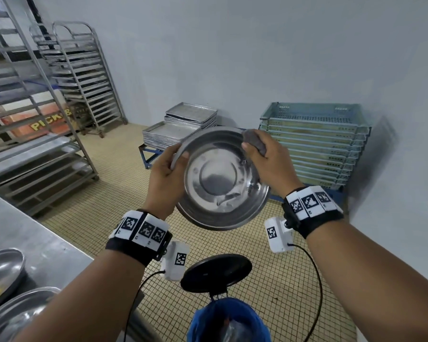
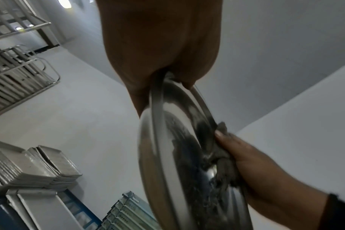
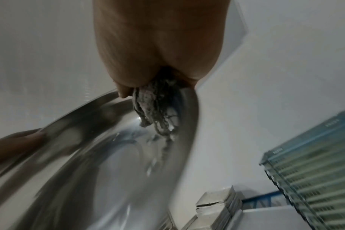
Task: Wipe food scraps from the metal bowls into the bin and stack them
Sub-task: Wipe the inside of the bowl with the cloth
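1. Nearest, below both hands: bin (image 1: 229, 324) with blue liner, its black lid (image 1: 216, 272) swung up. It sits right under the work, so I judge whatever gets loosened drops straight in with no carrying.

2. Beside and below the left forearm: steel counter (image 1: 35, 243) carrying two more metal bowls (image 1: 3, 272). One shows a yellowish smear inside; likely waiting their turn, kept within a short reach.

3. Left hand (image 1: 164, 178): thumb hooked over the rim, fingers curled behind, clamping the metal bowl (image 1: 220, 178) at its left edge. Bowl is tipped up, open side toward the wearer, lower rim hanging over the bin. That tilt looks chosen so scraps slide down and out.

4. Right hand (image 1: 260, 156): closed around a bunched grey cloth (image 1: 253, 141), pressing it against the upper right rim of the same bowl. Right wrist view shows the cloth (image 3: 158, 107) trailing down the inner wall. Small bits cling to the lower right inside; centre looks mostly shiny.

5. Judgement: wiping stage, starting high so the stroke runs downhill toward the bin. Stacking of this bowl not yet done.

6. Beyond the hands, on the floor against the wall: stacked metal trays (image 1: 181, 130) on a blue frame, and a pile of green crates (image 1: 314, 146) to the right hand's far side.

7. Far left of the left hand: wheeled tray racks (image 1: 84, 77).
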A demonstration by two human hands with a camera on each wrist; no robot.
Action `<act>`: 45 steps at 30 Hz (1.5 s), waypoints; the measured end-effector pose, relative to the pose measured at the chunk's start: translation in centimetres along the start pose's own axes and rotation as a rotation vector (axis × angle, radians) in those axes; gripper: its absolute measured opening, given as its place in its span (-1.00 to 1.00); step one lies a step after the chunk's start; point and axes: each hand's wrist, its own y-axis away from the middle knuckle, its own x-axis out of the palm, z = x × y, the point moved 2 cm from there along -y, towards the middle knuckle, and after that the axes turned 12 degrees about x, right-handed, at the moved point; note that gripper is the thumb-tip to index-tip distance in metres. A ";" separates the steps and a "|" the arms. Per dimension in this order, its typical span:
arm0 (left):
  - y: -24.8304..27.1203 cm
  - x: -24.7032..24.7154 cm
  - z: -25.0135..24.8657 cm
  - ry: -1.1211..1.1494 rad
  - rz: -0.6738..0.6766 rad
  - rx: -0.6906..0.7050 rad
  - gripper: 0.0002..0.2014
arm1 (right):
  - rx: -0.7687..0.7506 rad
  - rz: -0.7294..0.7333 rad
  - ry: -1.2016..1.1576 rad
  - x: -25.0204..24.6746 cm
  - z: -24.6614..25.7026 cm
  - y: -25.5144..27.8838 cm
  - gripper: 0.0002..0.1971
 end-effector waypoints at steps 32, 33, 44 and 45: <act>-0.9 -0.4 0.6 -0.170 0.143 0.040 -0.81 | -0.047 0.023 0.045 0.3 -0.2 0.5 -0.61; -0.7 -0.5 0.8 -0.145 0.106 0.023 -0.82 | -0.009 0.016 0.019 0.2 -0.3 0.8 -0.60; -0.9 -0.1 0.7 -0.252 0.250 0.041 -0.73 | -0.071 0.081 0.072 0.1 0.3 0.8 -0.60; -0.9 -0.1 0.6 -0.230 0.233 0.041 -0.75 | -0.071 0.074 0.051 0.1 0.3 0.7 -0.60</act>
